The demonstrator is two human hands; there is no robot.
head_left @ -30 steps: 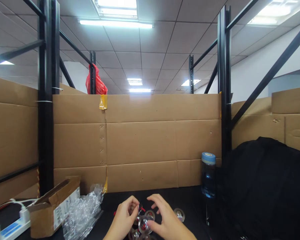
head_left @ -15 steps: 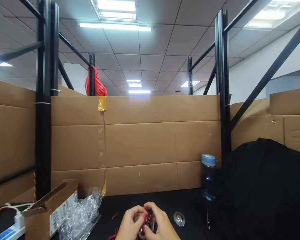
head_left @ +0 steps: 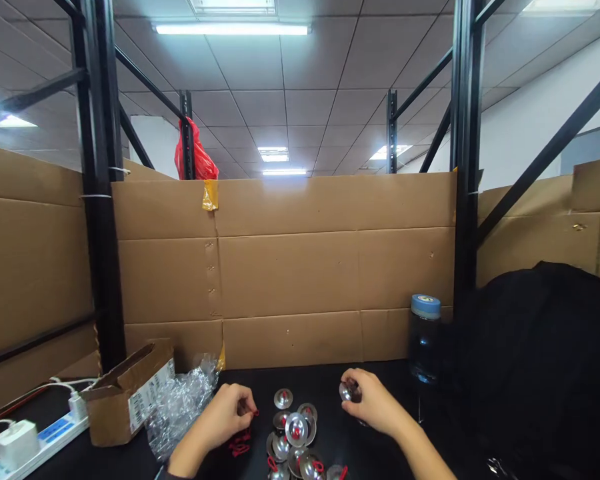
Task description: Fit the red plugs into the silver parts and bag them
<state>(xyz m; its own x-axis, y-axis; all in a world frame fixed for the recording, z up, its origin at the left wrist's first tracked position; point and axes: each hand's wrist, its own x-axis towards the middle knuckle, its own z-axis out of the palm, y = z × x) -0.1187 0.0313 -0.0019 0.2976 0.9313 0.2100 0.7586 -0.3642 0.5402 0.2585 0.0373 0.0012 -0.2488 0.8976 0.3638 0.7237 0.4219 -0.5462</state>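
Note:
My right hand point(head_left: 377, 403) is closed on a small finger cymbal point(head_left: 347, 392), a shiny domed metal disc, gripped at its edge. The rim of another disc point(head_left: 363, 423) shows just beneath this hand. To the left, my left hand point(head_left: 225, 415) is pinched, with a bit of red cord point(head_left: 257, 413) at its fingertips. More red cords point(head_left: 240, 441) lie in a small heap below it. Between the hands sits a loose pile of several metal cymbals point(head_left: 297, 430), some with red cord loops through their centres.
A torn-open cardboard box point(head_left: 130, 393) and crumpled clear plastic point(head_left: 185, 400) stand at the left, beside a white power strip point(head_left: 55, 443). A blue-lidded bottle point(head_left: 425, 340) is at the back right, next to black fabric point(head_left: 545, 367). A cardboard wall point(head_left: 290, 273) closes the back.
My hands were together over a cymbal and red cord; now they are apart, the right out to the right, the left to the left. The view has tipped down, showing the cymbal pile.

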